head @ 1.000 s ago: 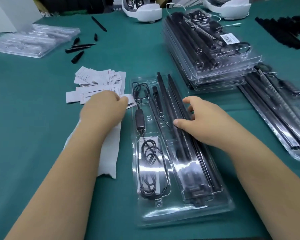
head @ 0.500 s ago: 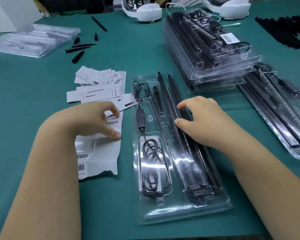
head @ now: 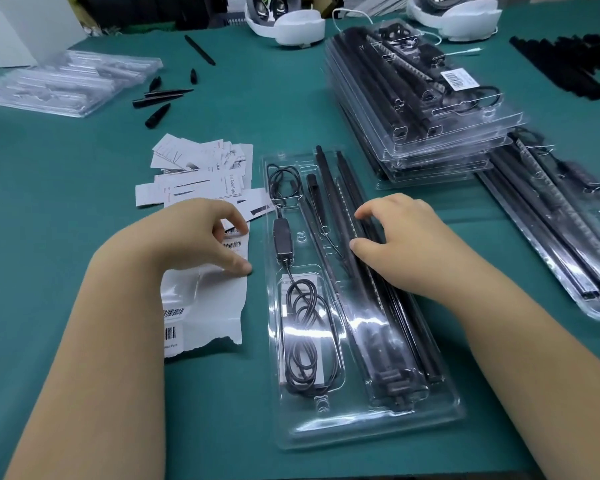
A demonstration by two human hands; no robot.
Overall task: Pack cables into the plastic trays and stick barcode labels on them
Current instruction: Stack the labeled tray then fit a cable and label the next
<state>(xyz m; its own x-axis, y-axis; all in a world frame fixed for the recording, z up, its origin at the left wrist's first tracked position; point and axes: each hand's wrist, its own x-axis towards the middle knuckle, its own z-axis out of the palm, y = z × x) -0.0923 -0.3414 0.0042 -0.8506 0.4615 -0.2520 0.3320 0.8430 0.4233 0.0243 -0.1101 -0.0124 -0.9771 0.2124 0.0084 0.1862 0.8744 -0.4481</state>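
A clear plastic tray (head: 361, 431) lies in front of me. It holds a coiled black cable (head: 302, 327) with an inline controller (head: 283, 237) on its left side and long black bars (head: 329, 188) on its right. My right hand (head: 409, 244) rests on the bars, thumb and fingertips touching them. My left hand (head: 194, 237) is on a white label sheet (head: 219, 306) beside the tray. Its thumb presses the sheet, and its bent index fingertip touches the edge of a barcode label (head: 232, 244).
Printed paper cards (head: 201, 174) lie scattered behind the sheet. A stack of packed trays (head: 465, 143), the top one bearing a barcode label (head: 459, 79), stands at the back right, with more trays (head: 568, 237) to the right. Empty trays (head: 66, 84) and black tips (head: 156, 114) lie at the back left.
My left hand has come back from the paper cards onto the label sheet and now works at a label's edge. My right hand has stayed on the bars.
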